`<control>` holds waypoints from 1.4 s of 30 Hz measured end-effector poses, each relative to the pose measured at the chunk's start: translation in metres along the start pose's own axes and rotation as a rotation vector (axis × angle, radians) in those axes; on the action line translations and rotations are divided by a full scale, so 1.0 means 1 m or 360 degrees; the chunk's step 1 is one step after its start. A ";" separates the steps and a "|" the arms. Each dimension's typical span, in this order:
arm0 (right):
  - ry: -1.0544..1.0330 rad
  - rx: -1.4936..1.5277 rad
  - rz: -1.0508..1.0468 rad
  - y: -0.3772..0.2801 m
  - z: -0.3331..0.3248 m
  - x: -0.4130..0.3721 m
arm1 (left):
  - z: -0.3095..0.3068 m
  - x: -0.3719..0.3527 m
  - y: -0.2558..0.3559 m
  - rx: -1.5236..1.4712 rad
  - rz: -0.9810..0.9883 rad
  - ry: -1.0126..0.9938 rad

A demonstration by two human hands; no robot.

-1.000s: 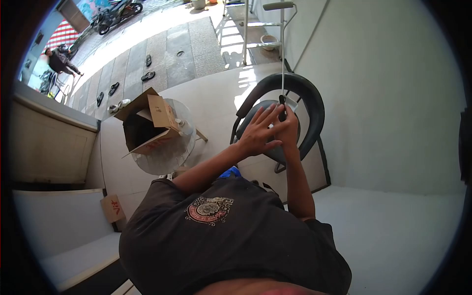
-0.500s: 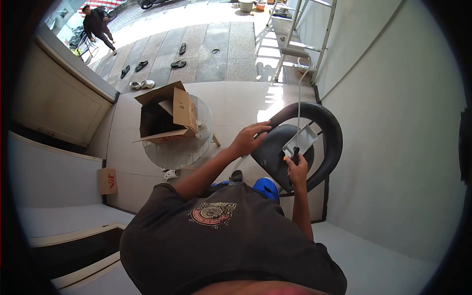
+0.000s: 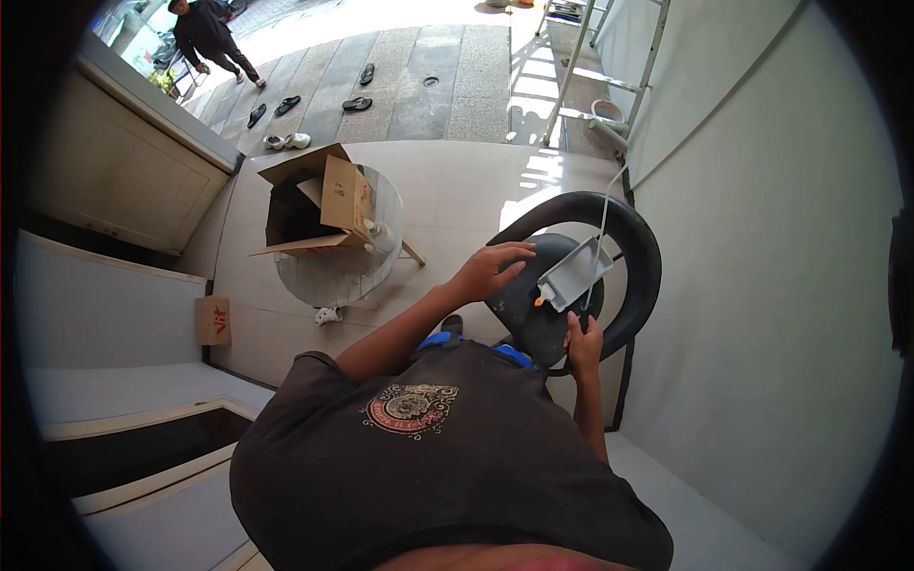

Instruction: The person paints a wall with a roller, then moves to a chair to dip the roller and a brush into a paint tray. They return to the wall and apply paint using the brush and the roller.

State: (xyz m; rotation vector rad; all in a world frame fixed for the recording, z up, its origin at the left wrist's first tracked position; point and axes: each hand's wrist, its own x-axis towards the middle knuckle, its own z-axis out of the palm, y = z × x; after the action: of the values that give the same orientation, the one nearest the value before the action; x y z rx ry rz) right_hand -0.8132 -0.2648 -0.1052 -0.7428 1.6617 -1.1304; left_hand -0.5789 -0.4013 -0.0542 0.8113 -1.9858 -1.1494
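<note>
My right hand is closed around the handle of a paint roller, whose long thin rod runs up past the tray to the wall side. Beneath the rod, a white paint tray rests tilted on the black chair seat. A small orange-tipped piece shows at the tray's lower corner. My left hand, fingers stretched and apart, hovers over the left edge of the chair with nothing in it. The chair's curved black backrest arcs around the tray's right side.
An open cardboard box stands on a round wooden stool to the left. A ladder leans near the right wall. Sandals lie on the paving outside, where a person walks. A small carton sits at left.
My right hand has moved slightly down, and the roller's rod now slants further right toward the wall. The left hand stays open. The person outside has come nearer.
</note>
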 end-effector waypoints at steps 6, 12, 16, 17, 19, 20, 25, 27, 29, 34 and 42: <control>0.0067 -0.0247 -0.0048 0.021 -0.053 0.007 | 0.043 0.020 -0.004 -0.0025 -0.0062 -0.0062; 0.0198 -0.0243 0.0094 0.047 -0.083 -0.009 | 0.076 0.034 -0.013 -0.0105 -0.0159 -0.0177; 0.0359 -0.0523 0.0035 0.101 -0.099 -0.020 | 0.091 0.048 -0.027 -0.0290 -0.0326 -0.0364; 0.0409 -0.0508 0.0086 0.104 -0.099 -0.028 | 0.092 0.051 -0.032 -0.0249 -0.0316 -0.0440; 0.0484 -0.0512 0.0037 0.101 -0.096 -0.043 | 0.095 0.058 -0.048 -0.0244 -0.0347 -0.0524; 0.0466 -0.0493 0.0125 0.099 -0.094 -0.050 | 0.097 0.059 -0.059 -0.0267 -0.0384 -0.0505; 0.0373 -0.0730 0.0510 0.105 -0.071 -0.055 | 0.111 0.075 -0.156 -0.0116 -0.0609 -0.0362; 0.0375 -0.0670 0.0548 0.111 -0.055 -0.046 | 0.117 0.088 -0.202 0.0013 -0.0649 -0.0363; 0.0326 -0.0684 0.0654 0.121 -0.039 -0.033 | 0.123 0.105 -0.247 0.0341 -0.0458 -0.0346; 0.0463 -0.0536 0.0829 0.142 0.013 0.021 | 0.128 0.152 -0.323 0.0992 -0.0489 -0.0173; 0.0663 -0.0362 0.0926 0.168 0.083 0.091 | 0.149 0.135 -0.383 0.1023 -0.0702 -0.0175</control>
State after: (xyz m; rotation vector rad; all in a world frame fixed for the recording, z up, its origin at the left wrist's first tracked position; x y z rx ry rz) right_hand -0.7627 -0.3059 -0.3030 -0.1226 2.1927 -0.7093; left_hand -0.7096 -0.5960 -0.4179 1.6036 -2.3755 -0.7771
